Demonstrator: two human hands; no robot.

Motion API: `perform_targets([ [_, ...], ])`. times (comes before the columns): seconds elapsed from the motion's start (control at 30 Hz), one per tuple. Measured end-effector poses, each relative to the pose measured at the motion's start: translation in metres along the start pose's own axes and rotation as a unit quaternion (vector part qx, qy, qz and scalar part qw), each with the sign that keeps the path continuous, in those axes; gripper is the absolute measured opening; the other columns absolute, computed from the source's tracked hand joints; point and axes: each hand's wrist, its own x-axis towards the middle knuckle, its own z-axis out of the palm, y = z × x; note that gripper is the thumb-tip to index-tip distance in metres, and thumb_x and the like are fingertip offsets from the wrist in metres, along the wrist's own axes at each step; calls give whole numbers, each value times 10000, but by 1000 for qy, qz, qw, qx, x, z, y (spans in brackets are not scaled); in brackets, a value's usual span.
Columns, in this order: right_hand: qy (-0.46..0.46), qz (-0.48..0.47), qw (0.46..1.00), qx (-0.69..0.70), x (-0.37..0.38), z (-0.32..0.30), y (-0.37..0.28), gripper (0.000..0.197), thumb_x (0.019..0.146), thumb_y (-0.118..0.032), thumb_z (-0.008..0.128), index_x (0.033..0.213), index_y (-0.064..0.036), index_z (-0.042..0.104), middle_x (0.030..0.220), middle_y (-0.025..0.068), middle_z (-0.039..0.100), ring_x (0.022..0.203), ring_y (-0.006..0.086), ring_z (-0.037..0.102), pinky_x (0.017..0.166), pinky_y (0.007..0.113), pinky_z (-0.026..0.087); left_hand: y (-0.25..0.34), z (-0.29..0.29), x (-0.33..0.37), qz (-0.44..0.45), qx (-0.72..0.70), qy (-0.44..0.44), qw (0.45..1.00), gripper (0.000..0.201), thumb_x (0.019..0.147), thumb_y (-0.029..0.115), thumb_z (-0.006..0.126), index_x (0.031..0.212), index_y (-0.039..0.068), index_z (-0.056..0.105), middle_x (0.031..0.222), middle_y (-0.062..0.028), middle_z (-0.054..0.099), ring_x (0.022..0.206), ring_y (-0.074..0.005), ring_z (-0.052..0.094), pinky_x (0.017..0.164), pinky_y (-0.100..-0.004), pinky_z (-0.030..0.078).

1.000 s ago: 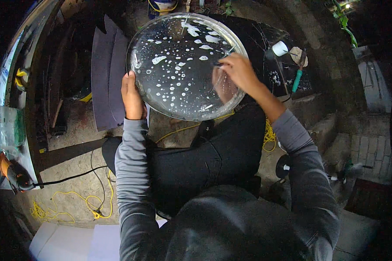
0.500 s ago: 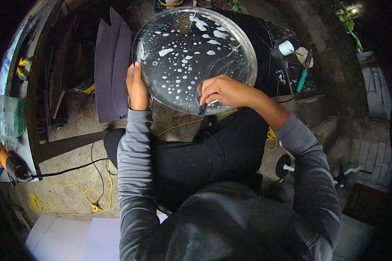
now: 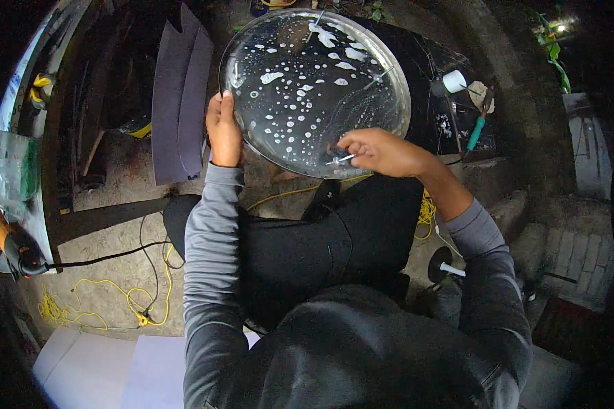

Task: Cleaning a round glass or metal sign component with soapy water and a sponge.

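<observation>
A large round disc with a shiny metal rim is tilted above my lap. White spots and larger white patches are scattered over its dark, glossy face. My left hand is closed round the disc's left edge, the thumb lying at the rim. Over the lower right of the face, my right hand has its fingers curled together. Something small and dark shows blurred at its fingertips; its kind cannot be made out. Close by those fingers is a thin white pin, and similar thin pieces stand near the rim.
Grey bent sheets stand left of the disc. To the right lie a white roll and a teal-handled tool. An orange-and-black power tool rests at the far left, its black cord crossing toward my knee. Yellow cord is on the floor.
The disc and my left hand have shifted slightly right. My right hand has also moved right, its fingers now a little farther from the disc's lower edge, uncovering the white pin more.
</observation>
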Motion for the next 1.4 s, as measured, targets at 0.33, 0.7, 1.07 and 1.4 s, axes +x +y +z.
perform_targets([
  [0.33, 54, -172, 965, -189, 1, 11, -12, 213, 781, -38, 726, 982, -6, 664, 883, 147, 654, 787, 331, 649, 689, 384, 493, 1, 2, 2, 1, 5, 1, 1000, 328, 1045, 297, 509, 1117, -6, 610, 1000, -22, 624, 887, -115, 540, 830, -272, 429],
  [0.7, 26, -226, 953, -198, 8, 0, -7, 202, 770, -15, 722, 971, -24, 706, 887, 139, 675, 809, 319, 671, 726, 375, 521, 7, 3, -3, 22, 21, -6, 1000, 342, 1049, 318, 500, 1084, -7, 603, 946, -3, 614, 845, -87, 519, 775, -249, 424],
  [1.07, 36, -100, 989, -100, 25, -14, -6, 199, 809, -62, 731, 1002, -16, 715, 821, 106, 711, 749, 186, 690, 685, 317, 531, 6, 5, -1, -8, 9, 29, 1000, 394, 1054, 346, 467, 1094, -18, 613, 996, -35, 607, 917, -120, 524, 855, -277, 418],
  [1.4, -144, -197, 959, -143, 100, 27, -55, 143, 765, -69, 756, 891, 0, 747, 840, 127, 746, 740, 190, 721, 687, 308, 555, 14, 12, -10, -57, -80, 30, 995, 554, 1073, 454, 336, 1218, -13, 597, 1144, -85, 632, 1025, -159, 556, 923, -300, 435],
])
